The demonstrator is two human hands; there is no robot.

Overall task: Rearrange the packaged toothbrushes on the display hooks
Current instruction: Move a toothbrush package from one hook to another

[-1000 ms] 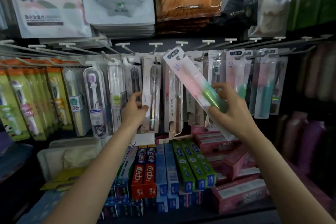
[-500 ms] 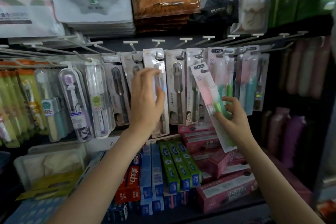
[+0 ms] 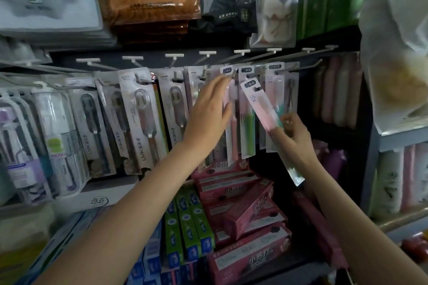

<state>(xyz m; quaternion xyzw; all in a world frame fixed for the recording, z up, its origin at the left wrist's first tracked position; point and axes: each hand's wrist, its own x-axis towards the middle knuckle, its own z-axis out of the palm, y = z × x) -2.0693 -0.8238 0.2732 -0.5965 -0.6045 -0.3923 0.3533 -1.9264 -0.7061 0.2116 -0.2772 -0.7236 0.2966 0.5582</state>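
Now your right hand (image 3: 293, 133), still pinching the loose toothbrush pack (image 3: 266, 120), has carried it over to the pink-and-green packs (image 3: 246, 122). Your left hand (image 3: 209, 113) has left the grey packs (image 3: 139, 120), fingers straight, parting that row, so hanging looks near.

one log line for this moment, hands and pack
left hand: open, on hung toothbrush packs | right hand: pinching pink-green toothbrush pack, tilted | pack: off hook
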